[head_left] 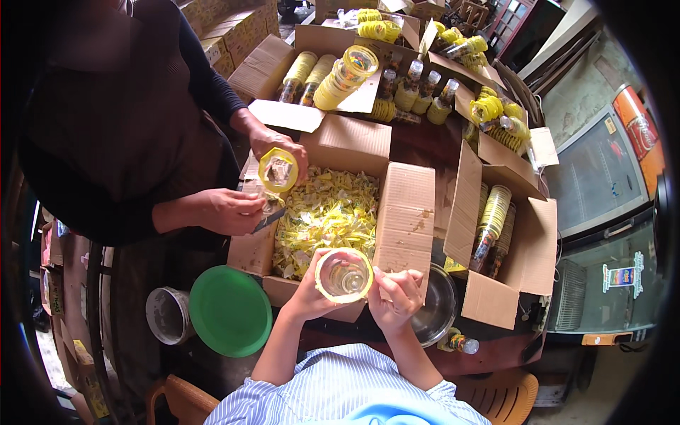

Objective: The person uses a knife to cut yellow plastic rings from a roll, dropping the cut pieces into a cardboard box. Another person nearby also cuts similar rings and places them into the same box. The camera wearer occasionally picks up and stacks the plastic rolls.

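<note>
My left hand (309, 300) is wrapped round a clear plastic cup (345, 273) with a yellow rim, its mouth turned up toward me. Close beside that rim, my right hand (398, 296) has its fingers curled and pinched; whatever they hold, if anything, is too small to make out. Both hands are over the near edge of an open cardboard box (405, 219) filled with yellow and whitish scraps (327, 216). Across the box, another person's hand grips a yellow-rimmed cup (278, 170), while their other hand is by a dark blade (269, 221).
A green round lid (230, 312) and a white bucket (167, 316) are at my left. On my right are a metal bowl (433, 306), a small bottle (464, 343) and a box of stacked cups (494, 223). Bottles (409, 86) and more cup stacks (347, 78) stand farther back.
</note>
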Demonstrator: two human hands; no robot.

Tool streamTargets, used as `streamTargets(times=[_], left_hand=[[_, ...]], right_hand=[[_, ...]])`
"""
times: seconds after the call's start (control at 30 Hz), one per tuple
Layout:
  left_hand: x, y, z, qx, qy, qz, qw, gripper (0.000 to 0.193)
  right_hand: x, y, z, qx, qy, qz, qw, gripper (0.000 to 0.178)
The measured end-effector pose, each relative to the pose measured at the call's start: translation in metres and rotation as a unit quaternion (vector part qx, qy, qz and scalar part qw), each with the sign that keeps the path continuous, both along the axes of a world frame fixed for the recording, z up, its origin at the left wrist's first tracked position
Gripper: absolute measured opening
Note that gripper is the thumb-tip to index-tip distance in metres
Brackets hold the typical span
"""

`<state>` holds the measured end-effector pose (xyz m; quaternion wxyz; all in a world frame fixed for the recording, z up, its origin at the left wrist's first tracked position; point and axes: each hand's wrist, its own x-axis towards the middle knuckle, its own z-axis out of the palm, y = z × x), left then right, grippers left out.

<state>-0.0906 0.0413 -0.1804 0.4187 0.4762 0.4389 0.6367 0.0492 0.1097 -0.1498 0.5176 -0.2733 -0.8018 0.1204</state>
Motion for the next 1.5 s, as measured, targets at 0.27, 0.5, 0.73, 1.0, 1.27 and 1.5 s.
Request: streamTargets(times=[0.27, 0.5, 0.73, 1.0, 1.27, 1.5], left_hand=[[0.007, -0.002, -0.001, -0.009, -0.072, 0.0, 0.997, 0.078], [0.013, -0.005, -0.002, 0.0, -0.217, 0.013, 0.976, 0.068], [0.016, -0.003, -0.003, 0.012, -0.183, 0.015, 0.983, 0.066], [0.012, -0.001, -0.005, 0.027, -0.09, 0.018, 0.995, 0.071], [0.007, -0.001, -0.006, 0.028, -0.041, 0.024, 0.998, 0.074], [0.003, 0.0, -0.007, 0.041, 0.043, 0.057, 0.997, 0.083]], right_hand=[[0.003, 0.0, -0.004, -0.062, 0.039, -0.041, 0.996, 0.02], [0.004, -0.015, 0.004, 0.005, 0.028, -0.045, 0.999, 0.017], [-0.001, -0.024, 0.002, 0.026, 0.019, -0.017, 0.999, 0.021], [-0.001, -0.007, 0.016, 0.04, -0.051, -0.043, 0.997, 0.02], [0.012, -0.005, 0.013, 0.009, -0.022, -0.038, 0.999, 0.02], [0.022, -0.015, 0.011, 0.086, -0.078, -0.033, 0.993, 0.018]])
